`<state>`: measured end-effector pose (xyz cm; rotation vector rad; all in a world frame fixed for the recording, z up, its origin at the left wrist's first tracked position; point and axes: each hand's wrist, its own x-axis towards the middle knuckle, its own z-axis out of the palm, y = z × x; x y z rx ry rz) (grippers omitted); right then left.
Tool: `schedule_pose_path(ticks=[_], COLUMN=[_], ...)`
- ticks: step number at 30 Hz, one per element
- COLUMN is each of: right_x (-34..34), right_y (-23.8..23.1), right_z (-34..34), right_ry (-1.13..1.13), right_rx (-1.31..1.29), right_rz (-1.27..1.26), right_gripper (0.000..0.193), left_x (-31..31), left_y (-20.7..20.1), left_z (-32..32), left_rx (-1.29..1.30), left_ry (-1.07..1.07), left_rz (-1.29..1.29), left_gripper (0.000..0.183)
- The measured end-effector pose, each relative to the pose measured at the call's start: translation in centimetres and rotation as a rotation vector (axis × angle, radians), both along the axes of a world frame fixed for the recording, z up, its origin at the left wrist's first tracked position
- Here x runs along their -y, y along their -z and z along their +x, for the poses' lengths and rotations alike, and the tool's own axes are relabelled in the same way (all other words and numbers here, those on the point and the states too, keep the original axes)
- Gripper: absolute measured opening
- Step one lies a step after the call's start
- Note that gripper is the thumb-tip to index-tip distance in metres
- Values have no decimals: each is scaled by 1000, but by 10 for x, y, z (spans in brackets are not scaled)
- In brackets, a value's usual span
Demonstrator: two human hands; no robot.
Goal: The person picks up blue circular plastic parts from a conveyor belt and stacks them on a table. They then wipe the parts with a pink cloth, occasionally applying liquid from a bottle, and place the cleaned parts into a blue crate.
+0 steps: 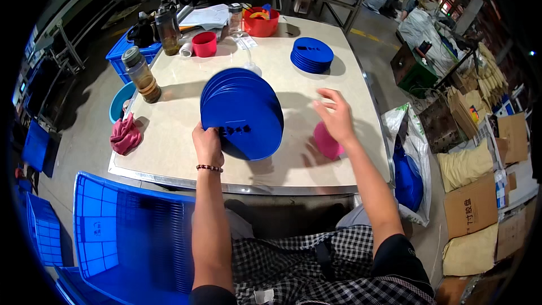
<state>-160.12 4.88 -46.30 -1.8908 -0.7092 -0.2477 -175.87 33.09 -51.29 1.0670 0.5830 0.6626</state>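
My left hand [208, 146], with a beaded bracelet at the wrist, grips the near-left edge of a fanned stack of round blue plastic discs [248, 116], held tilted above the table. The front disc shows a row of small dark cut-outs. To the right, my right hand [337, 117] hovers over the table, fingers apart and partly bent, holding nothing. Just below it lies a pink, rounded flat piece [327, 142], whose kind I cannot make out. Farther back, a neat pile of similar blue discs [312, 55] rests on the table.
The pale table [169, 141] carries drink bottles [142, 74], a red cup [204, 44], a red basin [261, 22] and a maroon cloth [125, 134]. A blue crate [97, 231] with stacked discs stands at the near left. A white sack [422, 192] and cardboard boxes [471, 206] are at right.
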Motion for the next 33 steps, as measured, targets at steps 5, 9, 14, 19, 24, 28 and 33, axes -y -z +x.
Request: schedule_pose_path(ticks=[5, 9, 14, 19, 24, 28, 33], right_x=[154, 170, 129, 138, 148, 173, 184], right_y=[36, 87, 75, 101, 34, 18, 4], right_z=[11, 6, -2, 22, 10, 13, -8], right_ry=[345, 219, -65, 124, -29, -54, -94], right_rx=[-101, -314, -266, -140, -315, -483, -250], right_rz=[-80, -90, -347, -443, -87, 436, 631], right_gripper=[19, 30, 69, 78, 49, 43, 58], left_x=[50, 73, 101, 124, 128, 135, 156], left_y=[-4, 12, 17, 13, 4, 17, 9], left_z=[2, 0, -3, 7, -9, -9, -9], left_rx=[-320, -362, -275, -108, -53, 42, 81], left_ry=[407, 553, 573, 670, 609, 583, 530], left_rz=[111, -66, -462, -579, -602, -513, -417], left_gripper=[26, 24, 23, 25, 27, 30, 36])
